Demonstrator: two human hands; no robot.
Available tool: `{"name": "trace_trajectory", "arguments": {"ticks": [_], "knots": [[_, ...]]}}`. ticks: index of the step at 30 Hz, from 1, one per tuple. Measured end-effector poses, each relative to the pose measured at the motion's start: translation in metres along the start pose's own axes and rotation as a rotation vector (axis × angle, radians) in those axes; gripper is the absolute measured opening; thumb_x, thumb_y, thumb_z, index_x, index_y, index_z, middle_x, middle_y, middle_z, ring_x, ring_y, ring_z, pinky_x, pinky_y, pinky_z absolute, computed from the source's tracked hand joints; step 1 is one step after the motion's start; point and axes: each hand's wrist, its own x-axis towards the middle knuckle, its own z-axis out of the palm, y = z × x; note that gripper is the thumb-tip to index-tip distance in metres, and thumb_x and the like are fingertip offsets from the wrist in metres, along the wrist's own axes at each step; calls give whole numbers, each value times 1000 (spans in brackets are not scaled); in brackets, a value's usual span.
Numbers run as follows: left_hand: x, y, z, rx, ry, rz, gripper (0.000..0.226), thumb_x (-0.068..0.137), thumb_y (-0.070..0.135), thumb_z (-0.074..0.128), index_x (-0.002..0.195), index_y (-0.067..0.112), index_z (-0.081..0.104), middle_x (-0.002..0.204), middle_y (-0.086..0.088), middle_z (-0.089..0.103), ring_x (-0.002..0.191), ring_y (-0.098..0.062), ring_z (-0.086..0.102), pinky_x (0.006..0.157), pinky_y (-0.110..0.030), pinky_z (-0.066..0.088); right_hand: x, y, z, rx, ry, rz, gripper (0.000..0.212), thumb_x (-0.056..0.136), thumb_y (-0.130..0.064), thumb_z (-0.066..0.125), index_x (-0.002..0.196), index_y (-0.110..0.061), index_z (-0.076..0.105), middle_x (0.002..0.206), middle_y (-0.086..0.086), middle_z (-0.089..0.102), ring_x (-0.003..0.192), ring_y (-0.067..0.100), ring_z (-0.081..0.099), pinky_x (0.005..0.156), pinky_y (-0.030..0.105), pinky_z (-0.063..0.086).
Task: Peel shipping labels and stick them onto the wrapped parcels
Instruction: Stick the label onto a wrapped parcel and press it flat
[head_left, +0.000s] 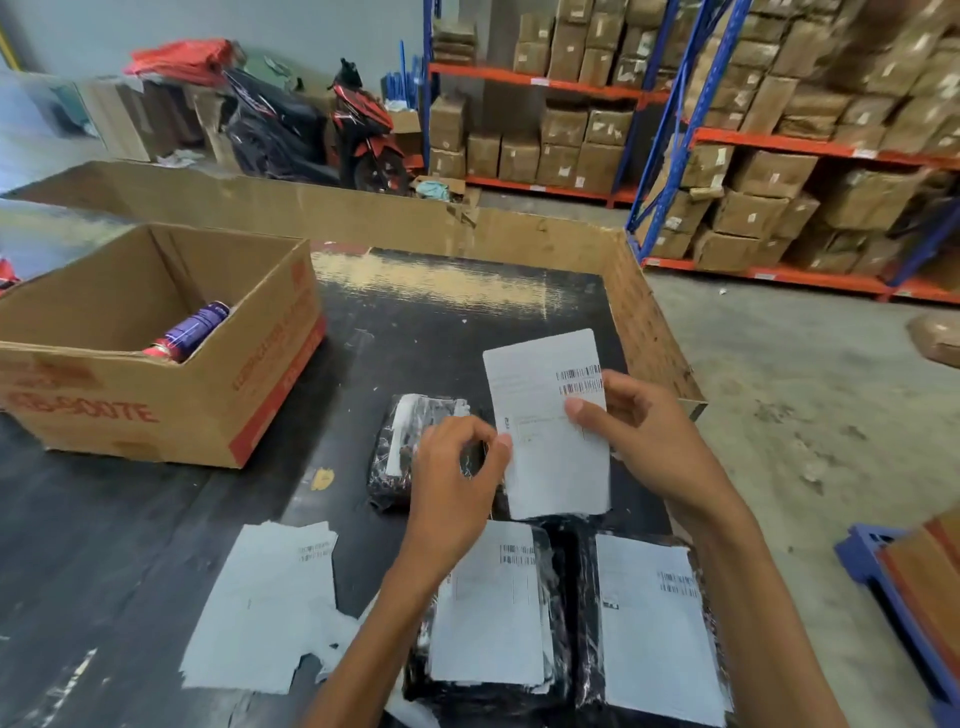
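I hold a white shipping label (550, 447) upright above the black table (156, 519). My right hand (639, 431) grips its right edge, thumb on the front below the barcodes. My left hand (457, 467) pinches its left edge. Behind my left hand lies a black wrapped parcel (395, 457) with no label on it. Near me lie two black wrapped parcels with white labels on top: one in the middle (488, 608) and one on the right (649, 623). A stack of loose labels (265, 603) lies on the table at the left.
An open cardboard box (156, 364) holding a purple spray can (192, 330) stands on the table's left. A cardboard wall (363, 218) rims the table's far and right sides. Shelves of brown cartons (779, 156) and a parked scooter (363, 130) stand beyond. A blue crate (893, 582) sits at right.
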Motion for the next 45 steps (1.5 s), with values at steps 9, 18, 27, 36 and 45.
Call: {"name": "trace_trajectory", "arguments": {"ticks": [9, 18, 27, 36, 45], "knots": [[63, -54, 65, 629, -231, -116, 23, 92, 30, 52, 76, 17, 63, 90, -6, 65, 103, -30, 52, 88, -43, 43, 92, 122, -12, -655, -51, 257, 48, 79, -35, 74, 125, -29, 62, 130, -1, 69, 119, 27, 63, 95, 51, 55], [63, -78, 84, 779, -365, -224, 27, 95, 27, 51, 70, 17, 54, 92, -8, 68, 110, -30, 51, 99, -44, 40, 109, 179, 1, -788, -84, 358, 47, 76, -48, 68, 119, -31, 63, 130, 8, 65, 118, 36, 57, 92, 50, 53], [64, -81, 98, 1106, -462, -209, 38, 101, 36, 47, 118, 5, 62, 122, -14, 66, 124, -32, 50, 102, -41, 41, 104, 173, 11, -994, 103, 314, 40, 90, -27, 65, 126, -20, 49, 135, 14, 51, 125, 34, 48, 101, 47, 44], [78, -87, 105, 1234, -723, -210, 71, 109, 40, 23, 158, -2, -5, 169, -21, -4, 158, -36, -5, 128, -46, 2, 109, 198, 9, -1044, -446, 205, 59, 109, -39, 25, 161, -33, -2, 169, 0, -22, 156, 22, -20, 123, 56, 9], [106, -108, 138, 1035, -667, -235, 71, 109, 43, 14, 157, 0, -15, 168, -17, -19, 156, -31, -18, 128, -43, -4, 124, 224, -2, -1013, -323, 203, 60, 108, -46, 16, 159, -34, -12, 166, -4, -29, 154, 19, -25, 125, 56, 3]]}}
